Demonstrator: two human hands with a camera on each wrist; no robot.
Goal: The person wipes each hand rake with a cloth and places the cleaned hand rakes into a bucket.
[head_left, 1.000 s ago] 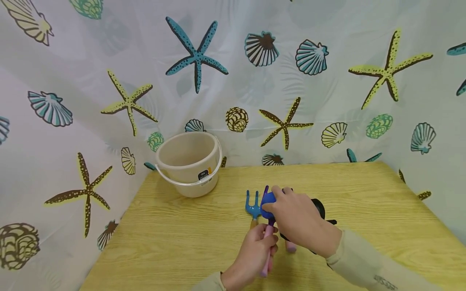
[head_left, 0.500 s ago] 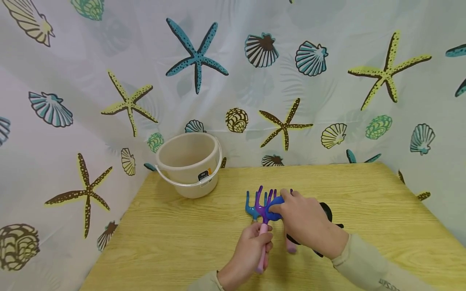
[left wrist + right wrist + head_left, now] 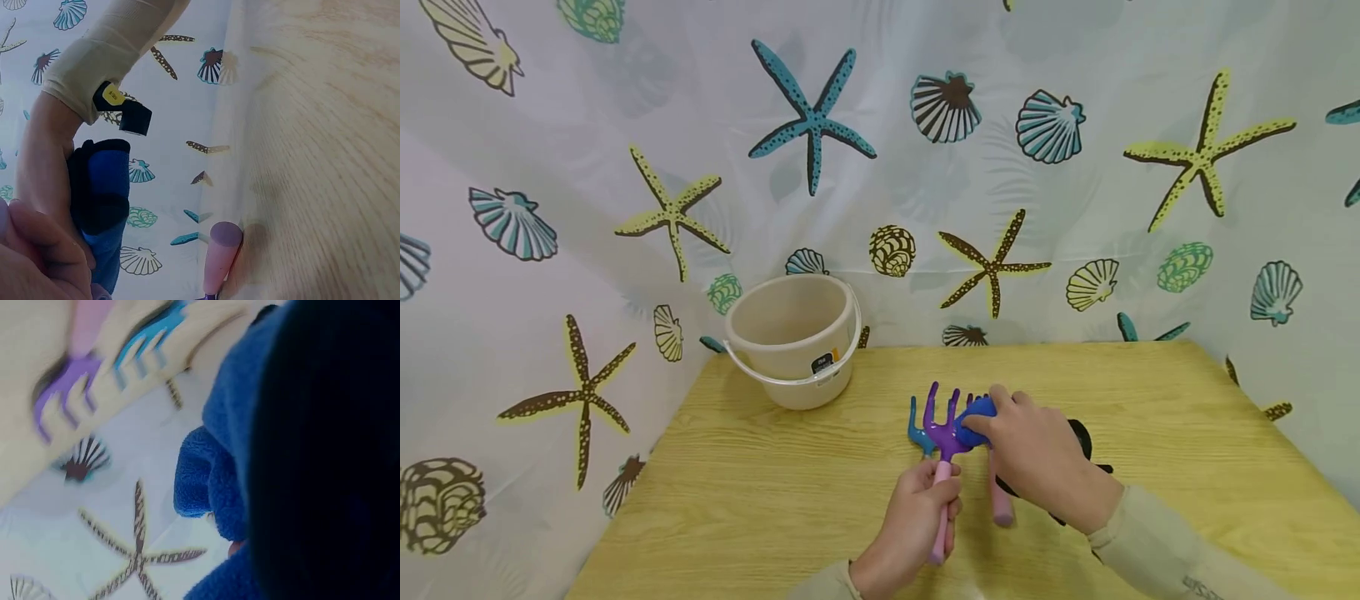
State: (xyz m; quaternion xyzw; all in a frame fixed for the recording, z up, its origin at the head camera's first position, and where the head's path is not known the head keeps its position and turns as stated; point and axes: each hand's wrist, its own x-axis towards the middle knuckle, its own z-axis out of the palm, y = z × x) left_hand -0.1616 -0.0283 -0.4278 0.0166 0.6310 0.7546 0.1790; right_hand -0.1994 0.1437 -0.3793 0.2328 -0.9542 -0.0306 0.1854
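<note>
The left hand (image 3: 917, 508) gripped a purple fork (image 3: 943, 435) by its handle (image 3: 942, 472); at that hand's two o'clock, the right hand (image 3: 1037, 450) clutched a blue cloth (image 3: 973, 421), seemingly against the tines (image 3: 930, 405).

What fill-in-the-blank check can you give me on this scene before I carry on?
1. The left hand grips a fork by a handle coloured ____.
2. The right hand holds a blue cloth at that fork's head, which is coloured ____.
3. In the head view, the fork tines showing just left of that head are coloured ____.
4. In the head view, the beige bucket stands toward the table's far ____ corner.

Missing words: pink; purple; blue; left.
</note>
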